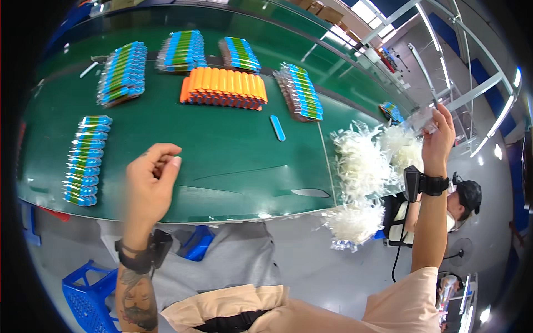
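At the right, my right hand (438, 133) is raised, its fingers pinched on a piece of clear plastic film (420, 120). Below and left of it lies a heap of whitish, crinkled plastic pieces (361, 161), spilling past the table's near edge. My left hand (152, 180) hovers over the near left of the green table (233, 161). Its fingers are curled in, and nothing shows in them. A row of overlapping blue-and-green packets (86, 161) lies left of that hand. Beyond it is a block of orange, rounded pieces (225, 86).
Bundles of blue-and-green packets (123, 73) line the far side, one bundle (300, 92) right of the orange block. A small blue strip (278, 128) lies mid-table. Blue stools (91, 291) stand below left. A person in a black cap (469, 197) is at the right, below a metal frame (474, 91).
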Tool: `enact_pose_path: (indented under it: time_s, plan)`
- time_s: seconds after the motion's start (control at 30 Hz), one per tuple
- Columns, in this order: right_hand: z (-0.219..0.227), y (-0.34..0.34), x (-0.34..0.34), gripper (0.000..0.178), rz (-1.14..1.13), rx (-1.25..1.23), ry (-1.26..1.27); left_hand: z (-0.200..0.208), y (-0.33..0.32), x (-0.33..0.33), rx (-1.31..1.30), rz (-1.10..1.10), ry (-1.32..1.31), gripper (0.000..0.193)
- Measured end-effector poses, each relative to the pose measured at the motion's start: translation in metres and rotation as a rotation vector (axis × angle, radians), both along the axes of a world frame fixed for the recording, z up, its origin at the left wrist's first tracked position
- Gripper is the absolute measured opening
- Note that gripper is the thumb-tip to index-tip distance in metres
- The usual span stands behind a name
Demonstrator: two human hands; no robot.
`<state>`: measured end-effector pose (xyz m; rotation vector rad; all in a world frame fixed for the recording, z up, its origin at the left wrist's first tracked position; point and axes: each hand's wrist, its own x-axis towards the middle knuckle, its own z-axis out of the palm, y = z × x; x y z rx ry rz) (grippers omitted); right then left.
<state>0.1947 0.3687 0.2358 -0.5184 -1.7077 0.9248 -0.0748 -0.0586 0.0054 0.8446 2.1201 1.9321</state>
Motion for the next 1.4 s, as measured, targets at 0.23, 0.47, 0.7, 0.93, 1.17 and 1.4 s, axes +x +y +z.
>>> enact_pose_path:
  time_s: [0.23, 0.47, 0.7, 0.93, 1.17, 1.4]
  plan:
    - [-0.06, -0.003, 0.025, 0.019, -0.466, 0.916, -0.75, -0.002, 0.0, 0.004, -0.092, -0.01, 0.085, 0.016]
    - [-0.115, -0.02, 0.007, 0.044, 0.319, -0.029, -1.078, 0.0, 0.007, 0.003, -0.096, -0.035, 0.007, 0.016]
    - [-0.072, -0.103, -0.059, 0.027, 0.483, -0.025, -0.867, -0.001, -0.001, -0.002, -0.054, 0.01, 0.088, 0.014]
    - [-0.094, -0.249, -0.143, 0.021, 0.976, 0.821, -0.956, -0.007, -0.004, -0.002, -0.029, 0.005, 0.095, 0.017]
    - [-0.129, -0.296, -0.245, 0.019, 1.146, 0.296, -0.863, -0.007, -0.012, 0.044, -0.269, -0.186, 0.78, 0.021]
    - [-0.178, -0.328, -0.274, 0.033, 1.211, 0.627, -1.107, 0.006, -0.129, 0.021, -0.305, 0.227, 0.751, 0.028]
